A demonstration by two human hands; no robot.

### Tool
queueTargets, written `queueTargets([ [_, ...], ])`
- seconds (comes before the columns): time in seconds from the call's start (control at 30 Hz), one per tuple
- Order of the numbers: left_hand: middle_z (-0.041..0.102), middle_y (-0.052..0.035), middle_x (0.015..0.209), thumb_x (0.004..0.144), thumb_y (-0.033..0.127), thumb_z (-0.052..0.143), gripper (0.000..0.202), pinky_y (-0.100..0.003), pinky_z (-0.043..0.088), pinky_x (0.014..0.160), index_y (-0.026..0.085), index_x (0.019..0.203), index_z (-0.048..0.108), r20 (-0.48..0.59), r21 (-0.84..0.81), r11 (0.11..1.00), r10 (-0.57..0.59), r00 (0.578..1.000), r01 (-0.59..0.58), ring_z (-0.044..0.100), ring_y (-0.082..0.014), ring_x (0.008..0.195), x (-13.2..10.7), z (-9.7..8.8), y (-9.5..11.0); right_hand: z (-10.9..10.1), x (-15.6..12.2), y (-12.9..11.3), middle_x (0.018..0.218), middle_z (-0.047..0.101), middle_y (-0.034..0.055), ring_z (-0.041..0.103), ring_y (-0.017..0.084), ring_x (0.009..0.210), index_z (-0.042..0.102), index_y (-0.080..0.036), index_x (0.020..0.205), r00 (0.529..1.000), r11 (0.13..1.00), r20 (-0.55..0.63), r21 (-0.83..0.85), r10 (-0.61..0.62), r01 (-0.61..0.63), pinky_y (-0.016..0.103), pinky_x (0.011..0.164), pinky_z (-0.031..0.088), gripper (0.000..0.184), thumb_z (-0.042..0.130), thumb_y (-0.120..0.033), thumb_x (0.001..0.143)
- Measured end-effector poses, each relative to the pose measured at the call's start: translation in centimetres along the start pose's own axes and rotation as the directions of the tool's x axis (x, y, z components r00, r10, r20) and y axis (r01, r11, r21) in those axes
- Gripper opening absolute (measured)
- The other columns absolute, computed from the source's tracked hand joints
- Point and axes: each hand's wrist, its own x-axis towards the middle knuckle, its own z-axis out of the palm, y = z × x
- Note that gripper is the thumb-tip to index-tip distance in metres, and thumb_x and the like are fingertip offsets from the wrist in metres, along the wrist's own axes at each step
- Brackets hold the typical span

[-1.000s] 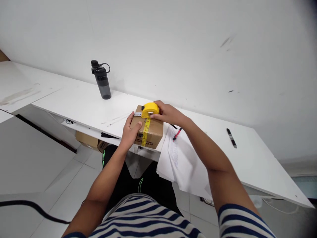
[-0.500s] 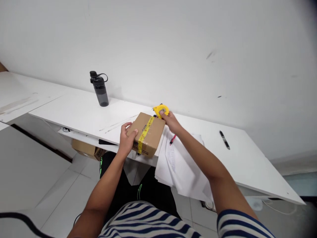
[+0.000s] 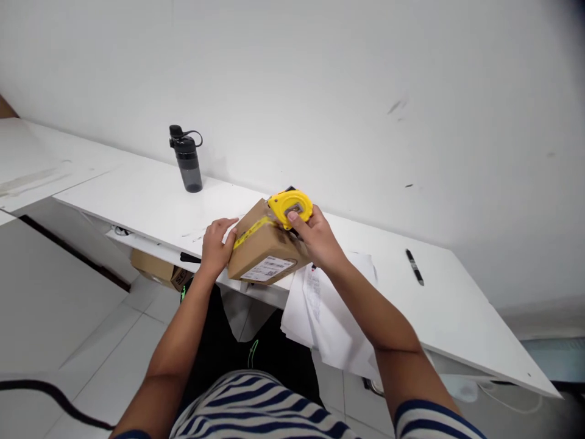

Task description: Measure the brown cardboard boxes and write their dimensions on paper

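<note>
A small cardboard box (image 3: 253, 259), with yellow tape over it and a white label on its near side, stands tilted at the table's front edge. My left hand (image 3: 216, 247) grips its left side, thumb against the cardboard and fingers behind the edge. In my right hand (image 3: 319, 236) is a yellow tape measure (image 3: 287, 204), the thumb pressing its face. The tape measure is at the box's upper right corner and hides part of it. Whether any blade is drawn out cannot be made out.
Sheets of white paper (image 3: 338, 323) hang over the table edge under my right forearm. A black pen (image 3: 415, 267) lies farther right on the white table (image 3: 393, 305). A dark water bottle (image 3: 188, 164) stands near the wall. Another cardboard box (image 3: 153, 268) is below the table.
The box has turned and tipped, so its labelled side now faces me. My right hand has brought the tape measure nearer, over the box's corner. My left hand has shifted slightly left.
</note>
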Motion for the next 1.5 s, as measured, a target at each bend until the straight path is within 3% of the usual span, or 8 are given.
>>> queueTargets([
  [0.13, 0.067, -0.0132, 0.138, 0.092, 0.063, 0.053, 0.057, -0.050, 0.042, 0.115, 0.022, 0.129, 0.067, 0.169, -0.206, 0.947, -0.213, 0.962, 0.245, 0.059, -0.0302, 0.131, -2.0, -2.0, 2.2, 2.0, 0.5, -0.7, 0.121, 0.070, 0.0075, 0.068, 0.024, 0.111, 0.048, -0.026, 0.118, 0.983, 0.999, 0.177, -0.009, 0.040, -0.039, 0.039, 0.094, 0.056, 0.057, 0.068, -0.066, 0.082],
  [0.27, 0.051, -0.0127, 0.156, 0.087, 0.066, 0.061, 0.076, -0.047, 0.037, 0.121, 0.022, 0.148, 0.049, 0.173, -0.375, 0.896, -0.184, 0.968, 0.237, 0.048, -0.0308, 0.145, -3.1, -1.8, 4.2, 3.1, 2.6, -2.1, 0.115, 0.071, 0.0075, 0.069, 0.026, 0.101, 0.049, -0.025, 0.122, 0.942, 0.953, 0.335, -0.280, -0.020, 0.119, 0.039, 0.083, 0.056, 0.056, 0.064, -0.063, 0.085],
  [0.4, 0.056, -0.0129, 0.151, 0.088, 0.060, 0.063, 0.071, -0.046, 0.041, 0.118, 0.020, 0.145, 0.051, 0.079, -0.435, 0.847, -0.304, 0.949, 0.307, 0.052, -0.0311, 0.140, -2.8, 0.2, 3.5, 3.4, 4.8, -2.8, 0.101, 0.074, 0.0095, 0.069, 0.031, 0.087, 0.046, -0.022, 0.132, 0.904, 0.618, 0.419, -0.689, -0.086, 0.379, 0.041, 0.075, 0.050, 0.059, 0.058, -0.060, 0.088],
  [0.53, 0.057, -0.0111, 0.150, 0.091, 0.051, 0.061, 0.068, -0.043, 0.045, 0.115, 0.023, 0.151, 0.043, 0.056, -0.501, 0.803, -0.343, 0.938, 0.323, 0.056, -0.0282, 0.137, -2.6, 1.4, 2.7, 3.9, 6.0, -2.1, 0.102, 0.075, 0.0129, 0.069, 0.032, 0.084, 0.045, -0.018, 0.137, 0.849, 0.431, 0.528, -0.762, -0.017, 0.483, 0.038, 0.071, 0.046, 0.060, 0.048, -0.060, 0.094],
  [0.73, 0.051, -0.0051, 0.157, 0.095, 0.040, 0.057, 0.059, -0.038, 0.039, 0.122, 0.026, 0.151, 0.046, 0.021, -0.466, 0.850, -0.267, 0.963, 0.246, 0.047, -0.0247, 0.146, -3.0, 0.7, 3.7, 3.5, 6.3, -2.0, 0.102, 0.075, 0.0118, 0.068, 0.031, 0.084, 0.043, -0.019, 0.142, 0.841, 0.440, 0.542, -0.755, 0.001, 0.486, 0.037, 0.071, 0.046, 0.062, 0.046, -0.059, 0.095],
  [1.07, 0.064, -0.0044, 0.144, 0.092, 0.030, 0.051, 0.042, -0.043, 0.037, 0.124, 0.020, 0.128, 0.071, 0.087, -0.362, 0.888, -0.272, 0.958, 0.284, 0.054, -0.0250, 0.140, -1.4, 0.2, 3.8, -4.1, 0.5, -3.2, 0.068, 0.064, 0.0016, 0.058, 0.022, 0.057, 0.050, -0.024, 0.139, 0.947, 0.493, 0.309, -0.840, 0.086, 0.229, 0.032, 0.055, 0.039, 0.063, 0.052, -0.065, 0.091],
  [1.27, 0.069, -0.0029, 0.137, 0.089, 0.029, 0.052, 0.039, -0.043, 0.039, 0.123, 0.021, 0.119, 0.076, 0.032, -0.369, 0.897, -0.247, 0.968, 0.241, 0.058, -0.0244, 0.136, -0.7, 0.6, 3.9, -4.0, -1.2, -3.3, 0.078, 0.068, 0.0063, 0.061, 0.024, 0.063, 0.049, -0.021, 0.141, 0.963, 0.420, 0.270, -0.877, 0.025, 0.235, 0.034, 0.058, 0.042, 0.067, 0.051, -0.065, 0.091],
  [1.5, 0.074, -0.0054, 0.129, 0.086, 0.031, 0.052, 0.040, -0.043, 0.045, 0.115, 0.019, 0.113, 0.078, 0.098, -0.404, 0.873, -0.254, 0.962, 0.271, 0.063, -0.0266, 0.128, -0.2, 0.8, 3.8, -3.3, -2.7, -3.5, 0.079, 0.073, 0.0077, 0.059, 0.022, 0.055, 0.039, -0.017, 0.154, 0.965, 0.371, 0.262, -0.893, -0.029, 0.254, 0.032, 0.050, 0.039, 0.077, 0.049, -0.062, 0.092],
])
